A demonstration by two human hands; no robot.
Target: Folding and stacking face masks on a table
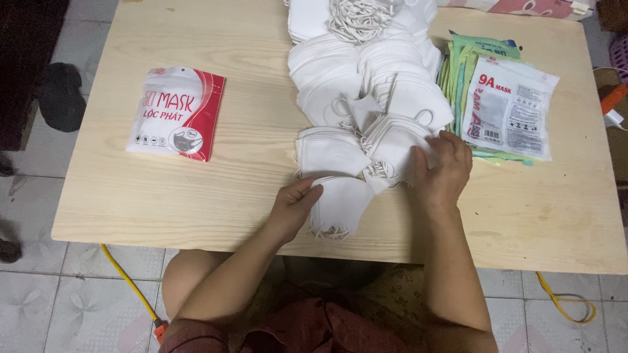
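Seemingly both hands pinch white masks [340,202], crowded by mask heap [366,72] and packet stack [504,108].

Surface [216,202]: bare wood is lying open across the left and lower left of the frame, broken only by a red-and-white packet [176,113]. White masks [356,72] are crowding the upper centre; stacked packets [504,104] are blocking the upper right. Lower right is staying passable.
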